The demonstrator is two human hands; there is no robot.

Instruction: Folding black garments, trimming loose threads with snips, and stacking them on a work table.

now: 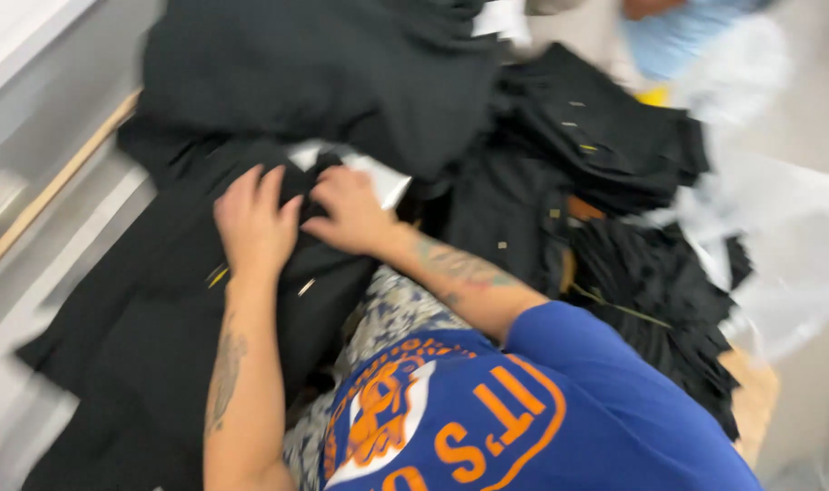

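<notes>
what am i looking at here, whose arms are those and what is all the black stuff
This is one picture from a camera worn on a person's head, looking down at their own two bare arms. It is blurred. The left hand and the right hand both press on and pinch a black garment lying on a heap in front of them. More black clothes are piled behind and to the right, with clear plastic wrap at the right edge. The blue shirt with orange print is the person's own.

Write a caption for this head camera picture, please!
Left hand and right hand press together on a black garment amid black fabric piles, above a blue shirt.
</notes>
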